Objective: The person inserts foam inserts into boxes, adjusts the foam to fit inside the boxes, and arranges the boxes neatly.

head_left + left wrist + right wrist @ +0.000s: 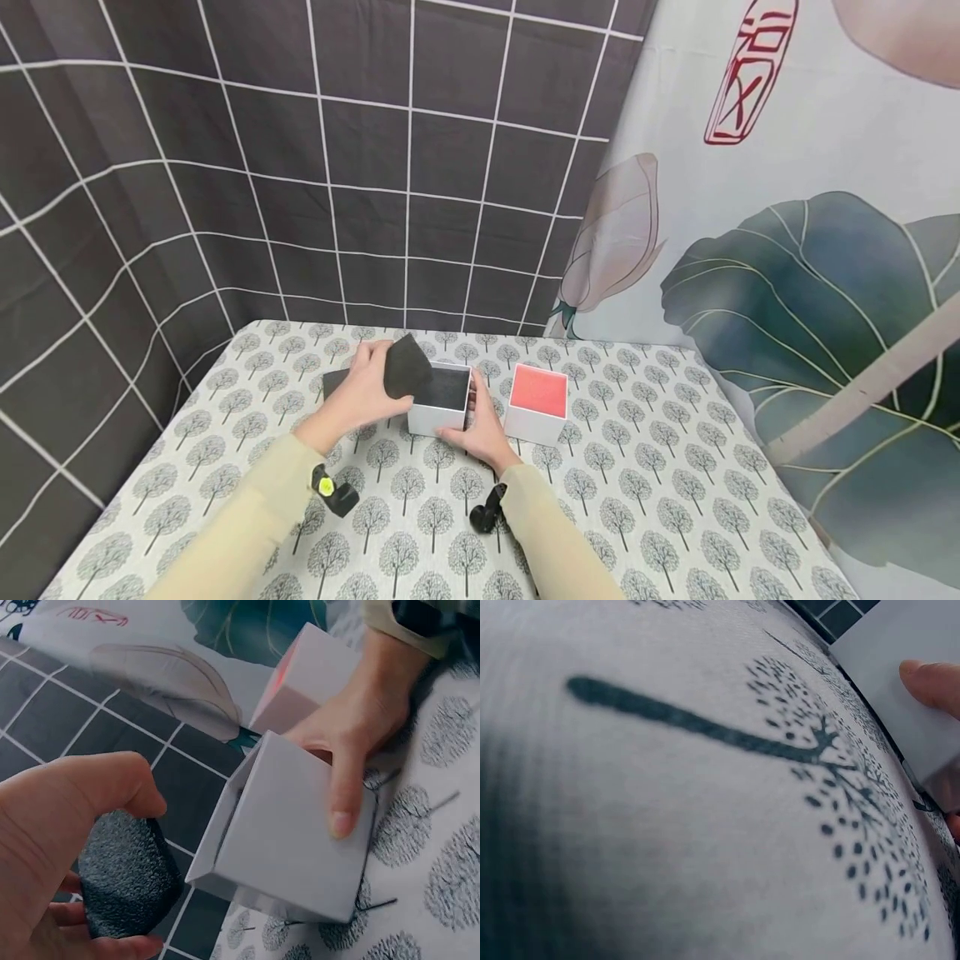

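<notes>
A black foam block (406, 367) with a rough surface is held between the thumb and fingers of my left hand (363, 393), raised just left of an open white box (438, 417). That box has a dark interior. My right hand (486, 427) grips its right side, the thumb along the near face and the fingers around the far right edge. The left wrist view shows the foam block (129, 874) close up, beside the white box (296, 825). In the right wrist view only the thumb (934, 684) and part of the box (900, 645) show.
A second white box (534, 427) with a red top surface stands right of my right hand. Behind my left hand lies a flat dark piece (334, 381), partly hidden. The tree-print tablecloth (405, 483) meets a dark grid curtain (360, 217) at the back.
</notes>
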Demonstrator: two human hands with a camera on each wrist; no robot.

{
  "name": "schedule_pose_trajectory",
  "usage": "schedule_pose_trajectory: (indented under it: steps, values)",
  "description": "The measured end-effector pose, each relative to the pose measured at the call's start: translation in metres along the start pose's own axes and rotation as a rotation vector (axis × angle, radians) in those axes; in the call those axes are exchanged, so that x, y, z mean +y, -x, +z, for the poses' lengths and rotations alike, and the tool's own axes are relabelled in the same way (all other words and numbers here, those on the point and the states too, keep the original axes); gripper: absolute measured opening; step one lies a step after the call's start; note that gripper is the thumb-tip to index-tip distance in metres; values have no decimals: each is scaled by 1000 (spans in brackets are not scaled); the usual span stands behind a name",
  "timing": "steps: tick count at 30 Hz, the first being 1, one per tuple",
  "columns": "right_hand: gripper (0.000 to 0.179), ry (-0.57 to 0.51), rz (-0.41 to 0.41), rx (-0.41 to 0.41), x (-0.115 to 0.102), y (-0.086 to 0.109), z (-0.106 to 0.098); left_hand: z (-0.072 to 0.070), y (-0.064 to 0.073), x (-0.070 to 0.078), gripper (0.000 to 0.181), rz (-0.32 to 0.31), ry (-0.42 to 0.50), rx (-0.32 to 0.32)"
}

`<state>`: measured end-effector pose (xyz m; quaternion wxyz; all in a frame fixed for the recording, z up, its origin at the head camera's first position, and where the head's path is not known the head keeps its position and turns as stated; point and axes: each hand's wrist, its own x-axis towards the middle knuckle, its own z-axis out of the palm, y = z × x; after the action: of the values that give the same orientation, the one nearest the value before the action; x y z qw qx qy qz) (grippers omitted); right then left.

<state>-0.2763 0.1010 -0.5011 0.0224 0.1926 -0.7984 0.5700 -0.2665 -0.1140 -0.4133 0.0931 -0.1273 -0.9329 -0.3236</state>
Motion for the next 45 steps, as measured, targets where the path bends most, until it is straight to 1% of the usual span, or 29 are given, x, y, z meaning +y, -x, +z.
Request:
schedule_pose_trajectory:
  steps: [3, 7, 11, 14, 17, 19, 21, 23, 26, 30, 34, 41, 45]
  values:
    - [112, 1, -3, -4, 1, 0, -1, 2, -6, 2, 94, 17, 4, -37]
    - [112, 4, 1, -9, 2, -1, -1, 7, -12, 5, 97, 36, -16, -92]
    - [112, 3, 9, -15, 3, -1, -1, 11, -17, 7, 99, 48, -40, -126]
    - [112, 9, 9, -14, 3, -2, 0, 12, -21, 9, 99, 62, -46, -158]
    - [112, 20, 3, -13, 2, -2, 0, 11, -25, 12, 98, 75, -84, -205]
    - [113, 20, 1, -13, 1, -1, 0, 10, -28, 14, 99, 95, -128, -240]
    - [113, 15, -5, -10, 1, -1, 0, 9, -32, 15, 99, 132, -169, -268]
    - [114, 9, -9, -8, 2, -1, 0, 9, -36, 18, 97, 167, -195, -293]
    - [113, 5, -18, -8, 3, -2, 0, 9, -39, 22, 94, 202, -206, -320]
    - [113, 17, -23, -6, 3, -2, 0, 9, -42, 26, 90, 204, -234, -367]
    - [111, 33, -23, 3, 2, -2, -1, 9, -46, 30, 85, 226, -257, -419]
    - [112, 33, -39, -2, 2, -3, -1, 13, -56, 31, 77, 246, -265, -500]
    - [115, 45, -43, 8, 21, -7, 3, 15, -61, 32, 72, 271, -276, -534]
